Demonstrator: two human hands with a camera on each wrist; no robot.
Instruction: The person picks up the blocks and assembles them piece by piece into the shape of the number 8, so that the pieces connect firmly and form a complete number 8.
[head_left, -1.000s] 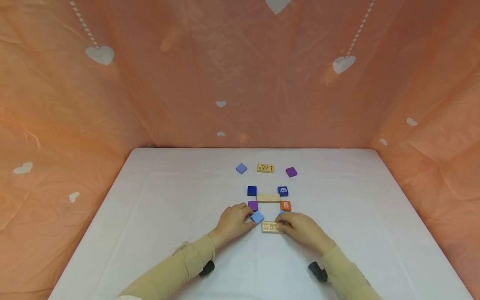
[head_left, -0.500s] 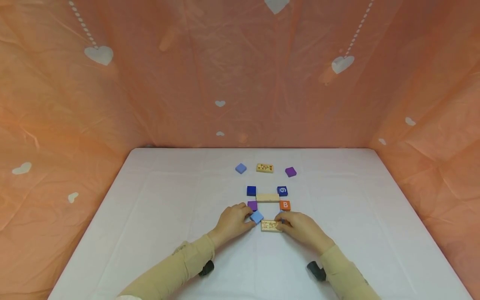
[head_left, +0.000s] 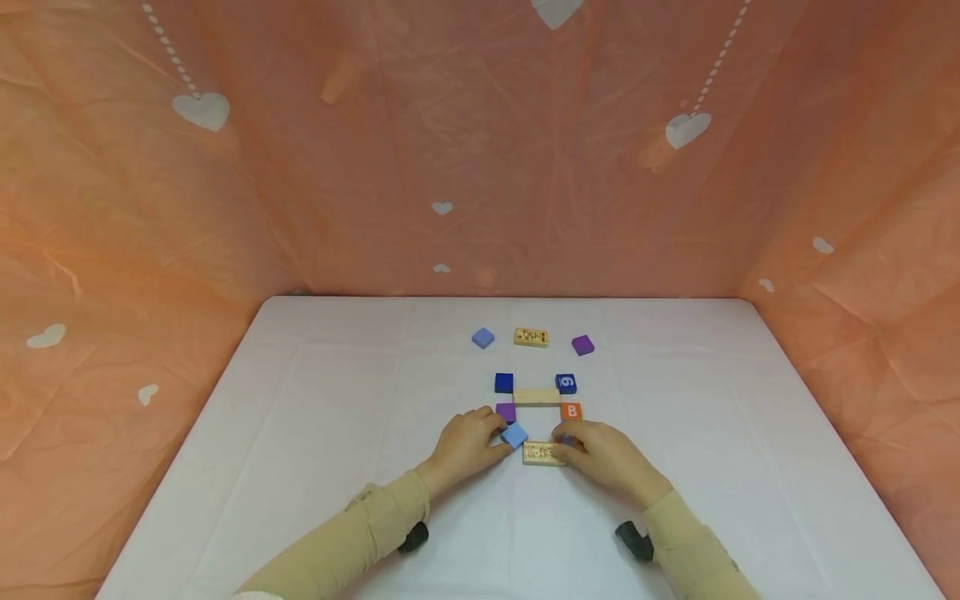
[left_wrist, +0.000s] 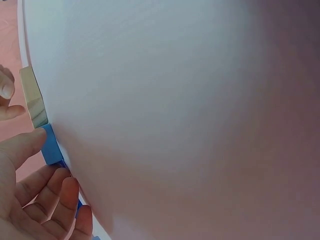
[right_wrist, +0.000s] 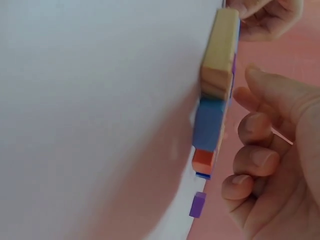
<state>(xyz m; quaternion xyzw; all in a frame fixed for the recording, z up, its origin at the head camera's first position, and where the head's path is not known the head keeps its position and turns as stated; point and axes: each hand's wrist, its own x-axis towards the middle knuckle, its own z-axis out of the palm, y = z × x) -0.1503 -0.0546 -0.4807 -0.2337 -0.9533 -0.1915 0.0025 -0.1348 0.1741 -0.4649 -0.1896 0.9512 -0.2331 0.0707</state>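
Note:
My left hand (head_left: 465, 450) pinches a light blue square block (head_left: 514, 435) by its edges, thumb at one end and fingers at the other. That block sits at a slant, touching the left end of a wooden block (head_left: 542, 453) with printed markings. My right hand (head_left: 609, 457) hovers at the wooden block's right end, fingers loosely bent. In the right wrist view a gap shows between its fingertips and a second blue block (right_wrist: 208, 125), which adjoins the wooden block. Behind these lie a purple block (head_left: 506, 412) on the left and an orange "B" block (head_left: 572, 412) on the right.
A plain wooden block (head_left: 537, 397) lies between a dark blue block (head_left: 504, 382) and a blue "6" block (head_left: 566, 383). Farther back are a light blue block (head_left: 483, 337), a printed wooden block (head_left: 531, 337) and a purple block (head_left: 582, 345) on the white table (head_left: 360, 367).
My right fingers have shifted slightly, and the blue block under them now shows between thumb and fingers. The printed wooden block has barely moved. My left hand keeps its hold.

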